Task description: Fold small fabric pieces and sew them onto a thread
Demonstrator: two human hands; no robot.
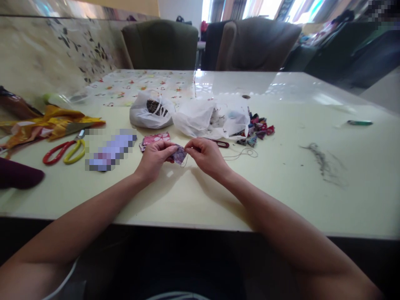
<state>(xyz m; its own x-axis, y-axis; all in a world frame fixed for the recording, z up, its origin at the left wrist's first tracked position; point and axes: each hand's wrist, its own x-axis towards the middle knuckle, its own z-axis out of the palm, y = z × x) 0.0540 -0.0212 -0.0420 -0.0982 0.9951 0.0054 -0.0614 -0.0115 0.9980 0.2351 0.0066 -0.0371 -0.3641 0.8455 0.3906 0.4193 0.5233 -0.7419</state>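
Note:
My left hand (154, 160) pinches a small purple patterned fabric piece (179, 155) between thumb and fingers. Close to its right edge, my right hand (203, 154) has its fingertips pressed together; whether they hold a needle, thread or cloth is too small to tell. A thin thread (184, 163) hangs by the fabric, and more thread (246, 153) lies in loops to the right. Pink flowered fabric pieces (156, 138) lie just behind my left hand. A dark red tool (221, 143) rests partly hidden behind my right hand.
Scissors (75, 152), a blurred-out packet (112, 151) and yellow cloth (59, 123) are on the left of the table (193, 208). White plastic bags (150, 112) and colourful fabric bits (261, 127) stand behind my hands. Loose threads (321, 160) and a green item (360, 123) lie right.

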